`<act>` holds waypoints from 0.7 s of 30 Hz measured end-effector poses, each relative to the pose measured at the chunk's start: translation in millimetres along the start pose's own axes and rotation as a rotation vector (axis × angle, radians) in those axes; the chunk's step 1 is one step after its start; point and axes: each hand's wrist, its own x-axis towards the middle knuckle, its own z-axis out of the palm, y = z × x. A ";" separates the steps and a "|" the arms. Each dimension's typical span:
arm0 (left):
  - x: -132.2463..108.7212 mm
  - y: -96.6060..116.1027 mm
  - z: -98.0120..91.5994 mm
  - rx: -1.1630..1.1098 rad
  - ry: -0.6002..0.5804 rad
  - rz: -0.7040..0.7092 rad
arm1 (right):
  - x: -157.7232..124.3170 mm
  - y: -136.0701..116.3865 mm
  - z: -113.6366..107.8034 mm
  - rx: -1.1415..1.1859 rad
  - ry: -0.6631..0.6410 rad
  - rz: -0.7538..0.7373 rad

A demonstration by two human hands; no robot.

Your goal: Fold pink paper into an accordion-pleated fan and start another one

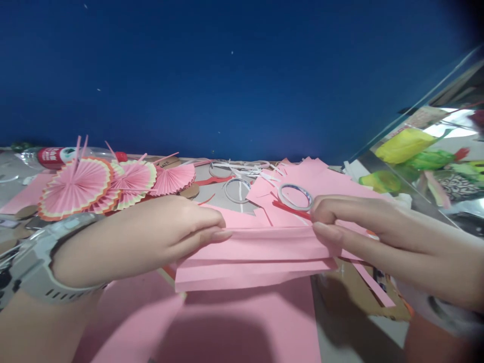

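Note:
A pink sheet of paper (260,247) with several crosswise pleats is stretched between my two hands. My left hand (189,227) pinches its upper left edge between thumb and fingers. At the upper right corner my right hand (340,227) grips the same edge with thumb and bent forefinger. The lower part of the pleated sheet hangs toward me, above flat pink paper (242,327) on the table. Just behind my right hand lies a roll of tape (295,196), partly over loose pink sheets (302,174).
Round pleated paper fans (75,186) stand at the left, before a plastic bottle (56,157) on its side. A second tape roll (236,190) and white strips (245,169) lie at the back. Cardboard (351,287) is at right. A blue partition (227,80) rises behind.

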 end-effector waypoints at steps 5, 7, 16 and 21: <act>6.2 7.2 7.1 0.034 -0.045 -0.002 | 11.5 -12.9 15.8 -0.151 -0.069 -0.109; 9.9 9.3 13.2 0.019 -0.073 -0.019 | 14.8 -18.7 27.5 -0.221 -0.127 -0.095; 15.2 8.5 33.8 -0.152 -0.201 -0.008 | 25.6 -34.0 52.2 -0.308 -0.182 -0.073; 15.3 7.2 30.8 -0.168 -0.254 -0.005 | 26.7 -33.0 52.3 -0.335 -0.165 -0.091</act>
